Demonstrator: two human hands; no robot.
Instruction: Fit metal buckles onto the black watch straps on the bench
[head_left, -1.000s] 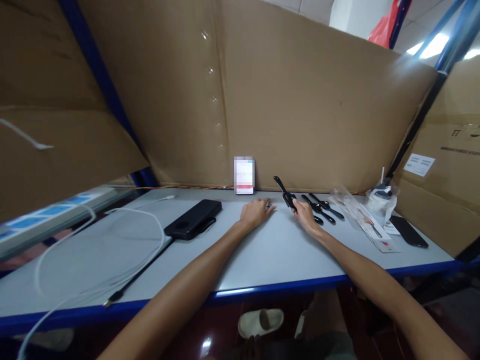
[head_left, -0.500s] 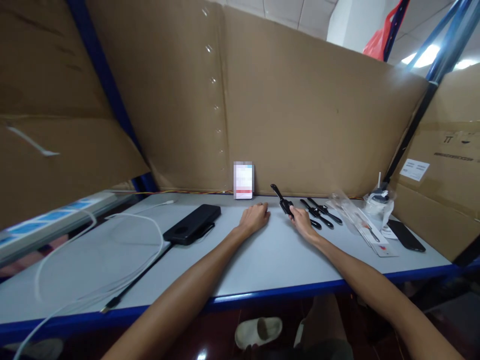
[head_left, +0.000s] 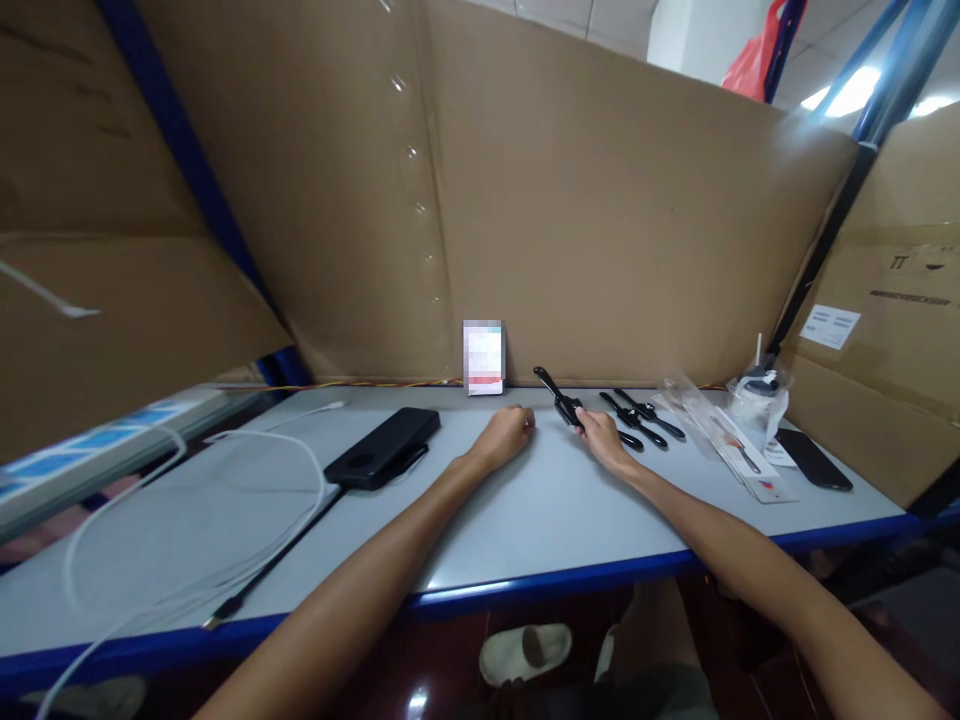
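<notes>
Head view, right hand gripping watch, strap far-left

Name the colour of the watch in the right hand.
Black: the watch shows best in the head view.

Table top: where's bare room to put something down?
Widest bare patch: grey table between the forearms, from the hands to the blue front edge. Another between power bank and left hand. Crowded: right of the right hand, which grips a black strap, lie more straps, plastic bags and a phone; white cable loops at left.
</notes>
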